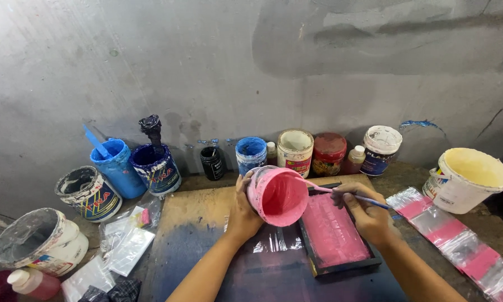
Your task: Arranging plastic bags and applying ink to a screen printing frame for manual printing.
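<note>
One pink tub is gripped by the left hand, tipped on its side above one black-framed tray of pink paint on the desk, its mouth turned toward the camera. One slim stick is pinched in the right hand, its long axis running left to right, tip at the tub's rim.

One camera only, worn on the head. Looks down and forward from above the arms. Close to the two hands, left hand and right hand, near the middle and low in the picture. Faces a grey wall straight ahead, filling the top half. Takes in the whole board below, a row of paint tubs along the wall, and a yellow bucket far right.
</note>
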